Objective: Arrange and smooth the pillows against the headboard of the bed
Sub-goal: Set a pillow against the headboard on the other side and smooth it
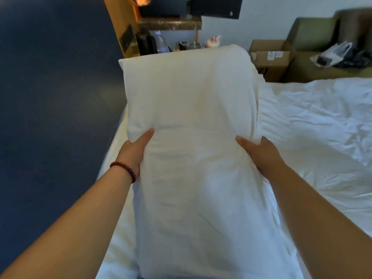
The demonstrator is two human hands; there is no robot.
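The big white pillow (191, 117) fills the middle in front of us. On our right the bed (322, 127) lies wide and open, with only bumpy sheets. On our left a dark blue surface (50, 97) meets the bed edge. Far ahead stand a bottle (162, 43), a brown box (271, 61) and a sofa (314, 37).

Hotel-type bedroom: rumpled white-sheeted bed (314, 117), dark blue padded headboard wall (56, 87) left, far shelf with clear plastic water bottle (162, 42), olive sofa (314, 37).
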